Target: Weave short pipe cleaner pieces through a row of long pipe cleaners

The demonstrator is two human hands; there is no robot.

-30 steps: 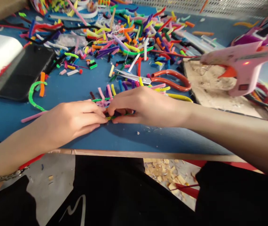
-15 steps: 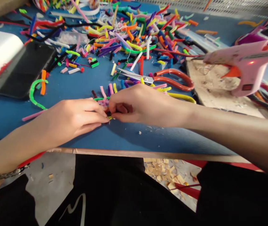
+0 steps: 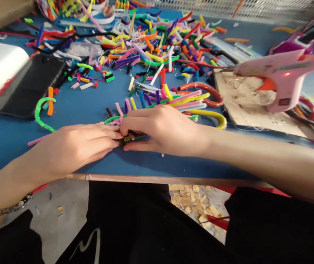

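Note:
A pipe cleaner piece [image 3: 113, 119] with a green strand and short coloured stubs lies on the blue table, partly under both hands. My left hand [image 3: 75, 145] is laid over its left end, fingers together and tips pressed on it; the thumb is hidden. My right hand [image 3: 159, 128] curls over the middle, thumb and fingertips around a small dark and yellow bit [image 3: 127, 138]. Beyond its knuckles, pink, yellow and purple pipe cleaner stubs [image 3: 190, 98] stick out. Behind them lie orange-handled scissors [image 3: 214, 93], blades partly covered. A yellow loop [image 3: 221, 118] shows by the right wrist.
A pink glue gun [image 3: 279, 73] with a lit light rests over a stained board [image 3: 239, 99] on the right. Cut pipe cleaners [image 3: 145, 40] are heaped at the back. On the left are a black phone [image 3: 32, 84], a white box-like object [image 3: 1, 69] and a green pipe cleaner [image 3: 38, 113].
My right hand has shifted slightly left and down, its thumb now further from the fingers. More of the coloured stubs behind it shows, covering part of the scissors. My left hand has drawn slightly left.

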